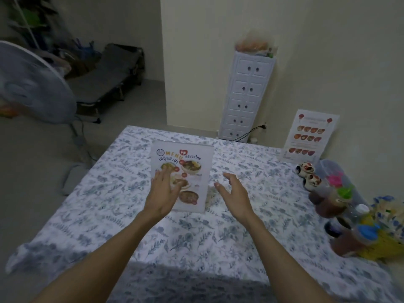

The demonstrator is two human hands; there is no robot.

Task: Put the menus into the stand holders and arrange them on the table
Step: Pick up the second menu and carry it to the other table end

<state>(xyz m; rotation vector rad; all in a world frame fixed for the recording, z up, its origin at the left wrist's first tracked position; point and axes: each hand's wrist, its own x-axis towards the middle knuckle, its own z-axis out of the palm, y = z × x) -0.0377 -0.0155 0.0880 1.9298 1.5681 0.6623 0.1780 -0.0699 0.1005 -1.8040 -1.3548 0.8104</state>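
A food menu in a clear stand holder [192,171] stands upright in the middle of the table [131,215], which has a blue floral cloth. My left hand [162,194] is open in front of the menu's left part, fingers spread; whether it touches the menu I cannot tell. My right hand [231,193] is open just right of the holder, apart from it, holding nothing. A second menu in a stand holder [308,136] stands at the table's far right edge.
Condiment jars and bottles [334,200] with coloured lids crowd the right side, next to two small patterned shakers [308,173] and a yellow floral item [384,237]. A white drawer tower [247,95] stands against the wall behind. A standing fan [32,84] is at the left.
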